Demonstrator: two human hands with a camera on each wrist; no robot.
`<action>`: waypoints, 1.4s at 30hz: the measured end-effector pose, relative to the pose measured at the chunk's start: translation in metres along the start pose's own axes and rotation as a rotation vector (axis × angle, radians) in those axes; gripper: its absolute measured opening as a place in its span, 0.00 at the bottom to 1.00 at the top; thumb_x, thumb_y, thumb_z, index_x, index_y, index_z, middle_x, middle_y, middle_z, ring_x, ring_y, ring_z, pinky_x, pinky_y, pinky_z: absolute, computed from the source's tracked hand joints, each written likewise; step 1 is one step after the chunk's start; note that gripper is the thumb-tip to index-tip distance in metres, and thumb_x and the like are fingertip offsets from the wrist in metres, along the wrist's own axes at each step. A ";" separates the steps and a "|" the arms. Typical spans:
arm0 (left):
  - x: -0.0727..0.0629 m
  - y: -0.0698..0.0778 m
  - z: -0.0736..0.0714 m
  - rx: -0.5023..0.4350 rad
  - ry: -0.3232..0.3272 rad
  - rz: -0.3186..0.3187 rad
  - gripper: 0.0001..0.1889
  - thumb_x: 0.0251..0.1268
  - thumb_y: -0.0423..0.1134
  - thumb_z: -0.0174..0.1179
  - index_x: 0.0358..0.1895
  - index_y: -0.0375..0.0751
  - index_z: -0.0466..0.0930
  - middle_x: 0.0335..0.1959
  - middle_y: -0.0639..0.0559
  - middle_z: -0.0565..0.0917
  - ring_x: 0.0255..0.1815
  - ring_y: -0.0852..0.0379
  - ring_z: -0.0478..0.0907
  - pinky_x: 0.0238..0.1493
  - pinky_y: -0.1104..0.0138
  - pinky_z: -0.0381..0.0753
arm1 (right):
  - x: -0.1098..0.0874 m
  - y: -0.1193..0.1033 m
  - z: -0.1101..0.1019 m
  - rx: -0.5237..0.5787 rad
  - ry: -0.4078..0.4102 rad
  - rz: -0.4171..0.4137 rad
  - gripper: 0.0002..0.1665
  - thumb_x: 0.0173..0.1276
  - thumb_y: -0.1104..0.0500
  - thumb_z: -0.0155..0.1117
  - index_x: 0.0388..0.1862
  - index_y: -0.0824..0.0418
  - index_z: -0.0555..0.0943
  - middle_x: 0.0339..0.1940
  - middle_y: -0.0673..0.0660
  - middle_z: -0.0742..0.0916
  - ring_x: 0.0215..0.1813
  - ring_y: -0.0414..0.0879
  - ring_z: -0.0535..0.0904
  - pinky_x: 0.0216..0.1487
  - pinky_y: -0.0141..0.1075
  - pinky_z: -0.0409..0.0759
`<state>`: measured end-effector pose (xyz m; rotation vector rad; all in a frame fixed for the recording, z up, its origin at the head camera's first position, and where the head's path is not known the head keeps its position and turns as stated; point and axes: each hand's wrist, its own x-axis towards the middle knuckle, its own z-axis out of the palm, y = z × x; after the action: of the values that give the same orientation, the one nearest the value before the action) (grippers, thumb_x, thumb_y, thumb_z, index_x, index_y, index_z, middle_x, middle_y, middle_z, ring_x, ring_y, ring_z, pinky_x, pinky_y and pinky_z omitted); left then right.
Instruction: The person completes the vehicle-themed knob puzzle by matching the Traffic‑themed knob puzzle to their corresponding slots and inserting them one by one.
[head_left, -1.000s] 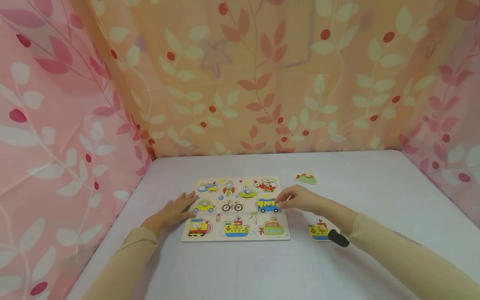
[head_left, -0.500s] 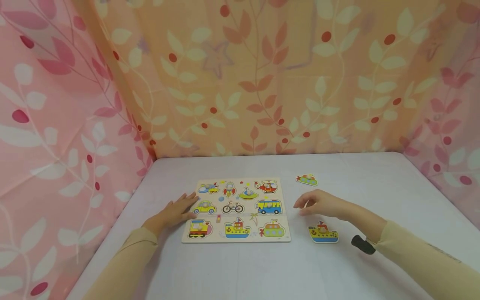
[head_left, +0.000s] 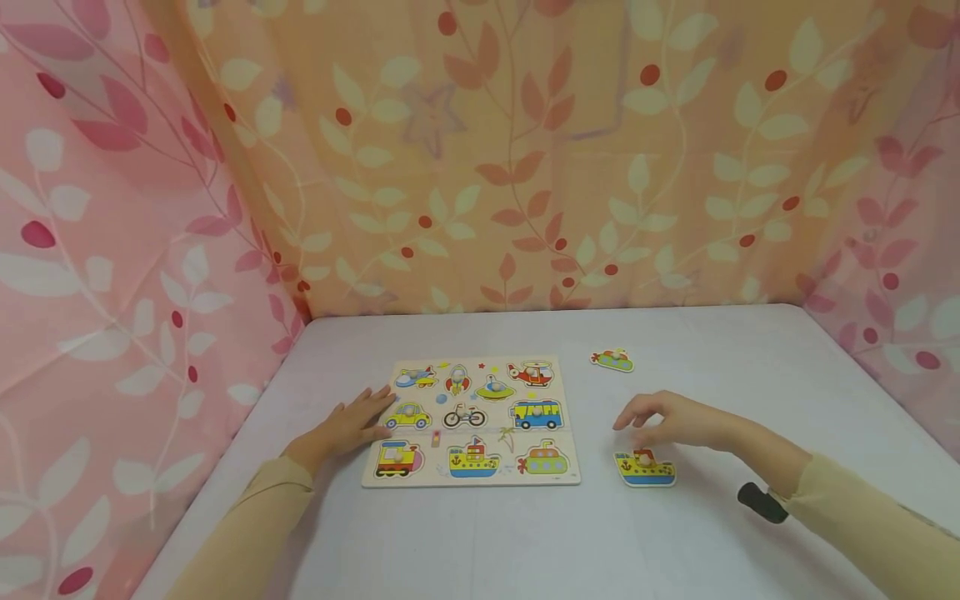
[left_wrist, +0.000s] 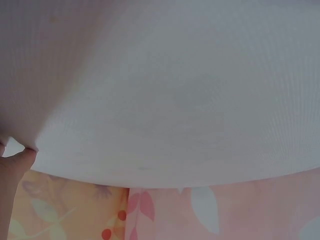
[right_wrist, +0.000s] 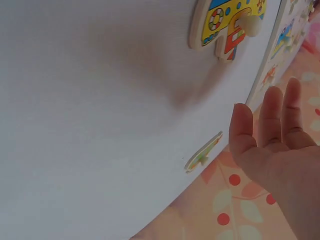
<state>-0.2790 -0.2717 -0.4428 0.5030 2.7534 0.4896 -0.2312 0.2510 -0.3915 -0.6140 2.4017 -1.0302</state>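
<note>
A wooden peg puzzle board (head_left: 480,480) with vehicle pictures lies on the table. My left hand (head_left: 348,425) rests at its left edge, fingers spread over the rim by the yellow car piece (head_left: 408,415). Over the table right of the board hovers my right hand (head_left: 675,418), fingers loosely bent and holding nothing. Just below it lies a yellow and blue ship piece (head_left: 645,470) with a round wooden knob, seen close up in the right wrist view (right_wrist: 220,30). Farther back lies a green submarine piece (head_left: 612,360). A blue bus piece (head_left: 537,414) sits in its slot.
The board's ship slot (head_left: 474,458) and submarine slot (head_left: 544,460) show printed pictures without knobs. A black strap-like object (head_left: 762,503) is at the right cuff. Flowered curtains (head_left: 480,167) stand behind and beside the white table (head_left: 465,542).
My right hand has left the bus piece on the board and moved right and nearer, to above the ship piece. My left hand has stayed at the board's edge.
</note>
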 end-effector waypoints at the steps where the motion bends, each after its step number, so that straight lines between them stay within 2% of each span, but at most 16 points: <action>1: 0.000 -0.001 0.000 0.000 0.002 0.004 0.42 0.67 0.60 0.54 0.76 0.41 0.54 0.78 0.42 0.51 0.77 0.35 0.38 0.66 0.32 0.36 | -0.001 0.002 0.000 0.007 -0.002 0.001 0.14 0.64 0.57 0.67 0.48 0.57 0.85 0.50 0.54 0.83 0.56 0.56 0.72 0.48 0.45 0.74; 7: 0.000 -0.002 0.001 0.003 0.008 0.021 0.41 0.68 0.60 0.54 0.76 0.40 0.55 0.78 0.42 0.51 0.77 0.34 0.38 0.66 0.32 0.36 | -0.007 0.017 -0.003 0.030 -0.032 -0.022 0.12 0.63 0.59 0.69 0.46 0.56 0.86 0.50 0.53 0.82 0.56 0.56 0.71 0.50 0.46 0.75; 14: 0.000 -0.001 0.001 0.001 0.007 0.016 0.41 0.68 0.60 0.54 0.76 0.41 0.54 0.78 0.42 0.51 0.77 0.35 0.38 0.66 0.32 0.36 | -0.013 0.035 -0.007 -0.003 -0.096 -0.130 0.10 0.63 0.60 0.67 0.44 0.55 0.86 0.46 0.53 0.80 0.52 0.40 0.71 0.45 0.36 0.76; 19: -0.001 -0.001 0.001 -0.003 0.007 0.023 0.41 0.67 0.60 0.55 0.76 0.41 0.54 0.78 0.42 0.50 0.77 0.35 0.38 0.66 0.31 0.36 | -0.010 0.045 -0.007 0.020 -0.164 -0.173 0.11 0.63 0.60 0.67 0.45 0.56 0.86 0.47 0.52 0.80 0.54 0.41 0.71 0.47 0.35 0.72; 23: -0.002 -0.001 0.000 -0.002 0.004 0.014 0.41 0.67 0.60 0.54 0.77 0.41 0.54 0.78 0.43 0.49 0.77 0.35 0.37 0.66 0.31 0.35 | -0.004 0.050 -0.008 0.000 -0.208 -0.139 0.14 0.61 0.60 0.69 0.47 0.54 0.86 0.48 0.51 0.80 0.54 0.42 0.71 0.52 0.35 0.71; 25: -0.002 0.000 0.000 0.002 0.003 0.019 0.41 0.68 0.60 0.54 0.76 0.41 0.54 0.78 0.42 0.49 0.77 0.35 0.37 0.66 0.31 0.36 | -0.001 0.051 -0.009 -0.010 -0.214 -0.102 0.15 0.60 0.61 0.70 0.47 0.53 0.86 0.47 0.51 0.80 0.54 0.44 0.70 0.54 0.38 0.69; 30: -0.001 0.001 -0.001 -0.004 0.004 0.028 0.41 0.68 0.59 0.54 0.76 0.40 0.54 0.78 0.41 0.49 0.77 0.34 0.37 0.65 0.30 0.35 | 0.004 0.048 -0.007 -0.034 -0.183 -0.018 0.14 0.57 0.61 0.72 0.44 0.51 0.87 0.44 0.51 0.79 0.54 0.49 0.69 0.56 0.46 0.67; 32: -0.001 0.001 -0.002 -0.008 0.003 0.025 0.41 0.68 0.59 0.54 0.76 0.40 0.54 0.78 0.41 0.49 0.77 0.34 0.37 0.65 0.31 0.35 | 0.005 0.049 -0.004 -0.050 -0.162 0.007 0.13 0.56 0.60 0.73 0.42 0.49 0.88 0.43 0.50 0.78 0.53 0.49 0.69 0.56 0.46 0.68; 42: 0.003 -0.004 0.002 -0.007 -0.002 0.007 0.42 0.67 0.61 0.54 0.77 0.42 0.52 0.78 0.42 0.49 0.77 0.35 0.37 0.66 0.32 0.34 | 0.006 0.046 0.005 -0.070 -0.096 0.008 0.08 0.56 0.59 0.75 0.35 0.51 0.86 0.40 0.51 0.77 0.51 0.50 0.68 0.55 0.49 0.66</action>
<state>-0.2821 -0.2736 -0.4470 0.5120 2.7483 0.5005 -0.2436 0.2731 -0.4305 -0.6624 2.3623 -0.8964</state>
